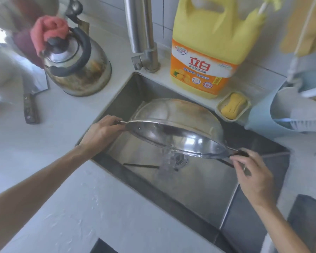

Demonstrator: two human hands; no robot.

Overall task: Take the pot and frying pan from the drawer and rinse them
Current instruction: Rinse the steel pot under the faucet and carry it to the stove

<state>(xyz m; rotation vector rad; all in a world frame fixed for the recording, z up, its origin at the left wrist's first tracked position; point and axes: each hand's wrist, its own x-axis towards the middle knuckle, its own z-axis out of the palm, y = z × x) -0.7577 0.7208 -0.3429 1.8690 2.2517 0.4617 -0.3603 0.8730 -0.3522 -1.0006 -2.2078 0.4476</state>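
Over the sink: the pot (175, 125) hung tipped between the two hands, mouth turned down and toward the person, its scorched base facing the far wall.
Left hand (102, 132): closed around the pot's near-side handle, fingers wrapped, thumb on top; pot rim just beyond the knuckles.
Right hand (252, 172): fingertips pinched on the opposite dark handle, a light hold, palm standing off below it.
Water (169, 157): it spilled from the lowest lip of the rim, midway between the hands, straight down onto the drain (181, 158).
Sink (199, 189): a thin dark stick (140, 165) lay on the floor below the left wrist's line, close to the drain.
Frying pan: not visible here; I couldn't tell where it was.
Stage, as I judged it: emptying the rinse water from the pot.
Risk one: that fingertip pinch on the right looked slight; a wet handle could slip and drop that side against the sink wall.
Risk two: tipping faster could splash onto the counter (91, 207) toward the person.
Risk three: the stick could wash into the drain.
Beyond the hands: detergent jug (206, 57) and tap (142, 33), both clear of the pot.
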